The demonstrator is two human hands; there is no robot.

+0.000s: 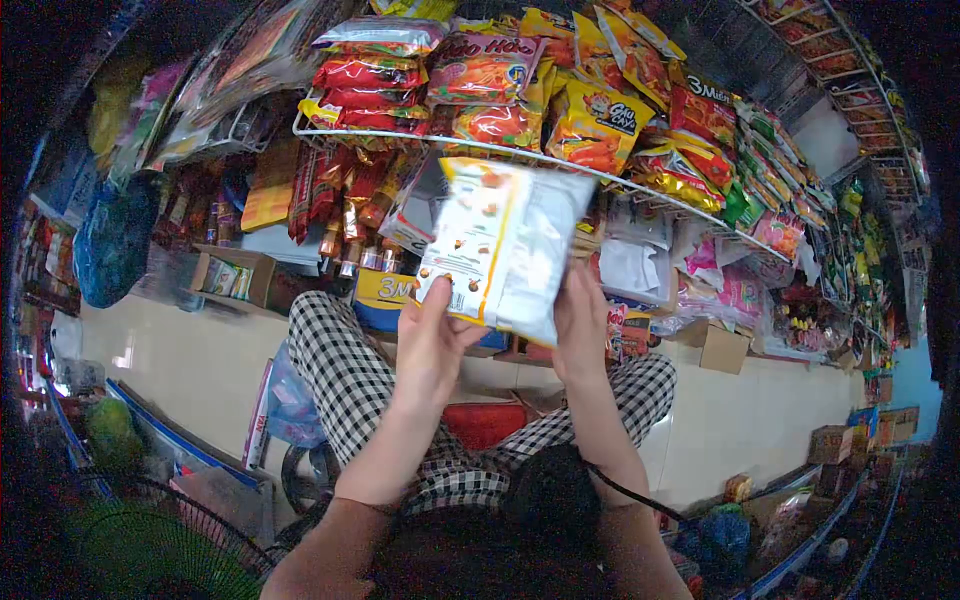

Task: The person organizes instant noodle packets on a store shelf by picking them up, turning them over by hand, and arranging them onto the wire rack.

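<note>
White-and-yellow packet [500, 245]: held up, tilted, near the wire shelf [500, 148].
Left grip [428, 345]: clamped on lower left corner.
Right grip [582, 325]: at lower right edge; impossible to tell whether clamped.
Slip risk: slick-looking film, if pinched loosely.
Shelf risk: bumping Hao Hao noodle packets [485, 70], if pushed forward.

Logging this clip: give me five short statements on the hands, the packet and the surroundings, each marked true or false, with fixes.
1. The left hand holds the white packet. True.
2. The left thumb is hidden behind the packet. False: it lies on the side facing the camera.
3. The right hand is at the packet's right edge. True.
4. Colourful packs are piled on the wire shelf. True.
5. The person's trousers are plain red. False: they are black-and-white checked.
</note>
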